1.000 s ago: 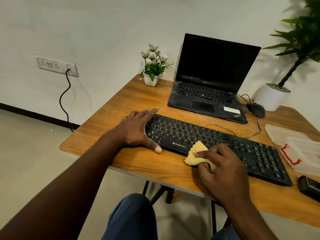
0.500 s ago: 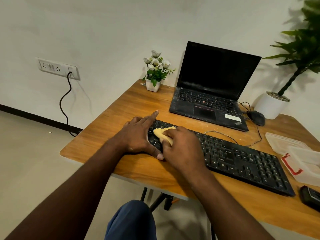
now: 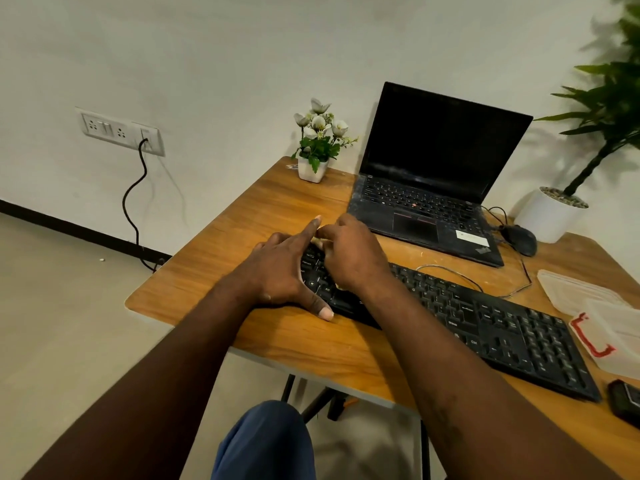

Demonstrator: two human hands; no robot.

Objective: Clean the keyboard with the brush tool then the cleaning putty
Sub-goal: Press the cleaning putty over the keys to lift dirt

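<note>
Since half a second ago the right hand [image 3: 349, 258] has pushed the putty [image 3: 317, 241] farther, onto the keyboard's [image 3: 485, 320] far-left corner; free keys stretch right toward the counter [image 3: 214, 271] edge; putty mostly hidden under its curled, gripping fingers [image 3: 341, 226]; left hand [image 3: 280, 271] splayed flat, steadying the keyboard's left end.

putty [image 3: 317, 241] mostly hidden under right hand [image 3: 353, 258], black device [image 3: 625, 403] cut by right edge
</note>
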